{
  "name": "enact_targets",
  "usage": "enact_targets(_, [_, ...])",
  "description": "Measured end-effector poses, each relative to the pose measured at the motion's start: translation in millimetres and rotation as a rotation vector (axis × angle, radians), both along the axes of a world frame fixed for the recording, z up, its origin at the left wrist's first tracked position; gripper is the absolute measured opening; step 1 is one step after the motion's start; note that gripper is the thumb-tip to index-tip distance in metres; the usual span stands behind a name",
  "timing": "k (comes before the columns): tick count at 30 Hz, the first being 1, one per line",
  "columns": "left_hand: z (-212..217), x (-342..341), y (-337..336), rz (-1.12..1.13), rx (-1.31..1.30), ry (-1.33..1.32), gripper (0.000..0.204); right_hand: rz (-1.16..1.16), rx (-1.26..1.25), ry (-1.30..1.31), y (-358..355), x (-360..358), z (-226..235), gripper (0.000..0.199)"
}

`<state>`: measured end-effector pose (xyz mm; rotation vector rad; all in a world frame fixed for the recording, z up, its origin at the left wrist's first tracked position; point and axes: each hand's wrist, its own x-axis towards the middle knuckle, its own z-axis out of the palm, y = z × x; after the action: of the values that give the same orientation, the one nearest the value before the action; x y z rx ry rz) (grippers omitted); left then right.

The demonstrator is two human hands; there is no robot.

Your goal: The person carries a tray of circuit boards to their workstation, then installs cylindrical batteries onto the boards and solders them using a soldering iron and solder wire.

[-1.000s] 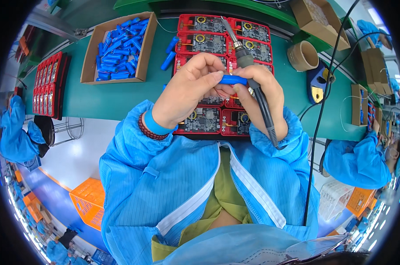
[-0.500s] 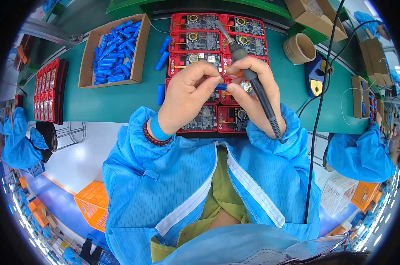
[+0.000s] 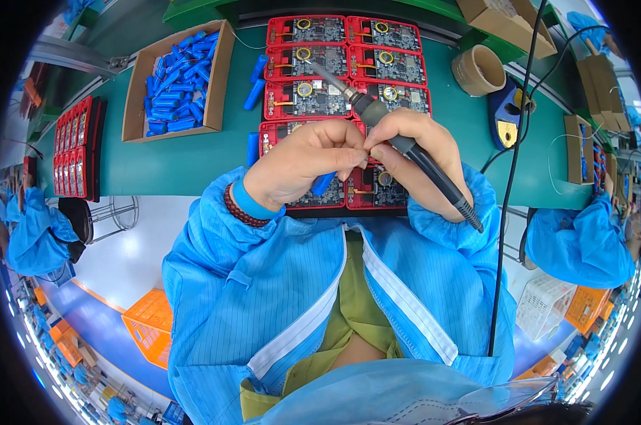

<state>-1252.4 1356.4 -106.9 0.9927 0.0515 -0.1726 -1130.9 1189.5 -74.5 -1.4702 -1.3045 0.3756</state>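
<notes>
My left hand (image 3: 308, 161) is closed above the red cases, its fingertips pinched together. A blue cylindrical battery (image 3: 323, 184) sticks out below its fingers. My right hand (image 3: 421, 157) grips a soldering iron (image 3: 437, 176), its metal tip slanting away to the upper left. That hand's thumb and forefinger also meet the left fingertips; whatever small part is pinched there is hidden. Beneath and beyond both hands stand rows of red cases holding circuit boards (image 3: 320, 100), several with a round yellow-rimmed part.
A cardboard box of blue batteries (image 3: 218, 117) stands at the left, with loose batteries (image 3: 254, 93) beside the cases. More red cases (image 3: 72, 149) lie farther left. At the right are a tan round container (image 3: 478, 71), a blue soldering stand (image 3: 505, 117) and a hanging black cable (image 3: 513, 170).
The battery has gone from between both hands' fingertips to below my left fingers. My right hand has shifted slightly right, and the iron now slants more to the left.
</notes>
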Motion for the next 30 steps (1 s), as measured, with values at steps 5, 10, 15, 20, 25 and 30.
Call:
enact_targets(5, [1.7,8.6,-13.4,0.217,0.620,0.011,0.008,-0.162,-0.003,-0.059,2.5,-0.5,-12.5,0.029])
enact_targets(10, [4.4,12.5,-18.3,0.514,1.006,-0.336,0.002,-0.252,0.152,-0.317,8.6,0.0,-16.4,0.031])
enact_targets(15, [9.1,15.9,-17.2,0.536,1.069,-0.402,0.004,-0.251,0.145,-0.461,9.1,5.0,-16.8,0.034])
enact_targets(20, [9.3,16.6,-18.9,0.553,1.068,-0.403,0.006,-0.235,0.137,-0.491,7.9,5.6,-15.8,0.035])
enact_targets(25, [14.7,20.0,-15.2,0.465,1.109,-0.510,0.007,-0.169,0.044,-0.457,-4.7,10.5,-3.9,0.032])
enact_targets(30, [14.1,11.1,19.3,0.635,0.957,-0.184,0.001,-0.468,0.073,-0.435,-39.2,45.0,4.6,0.029])
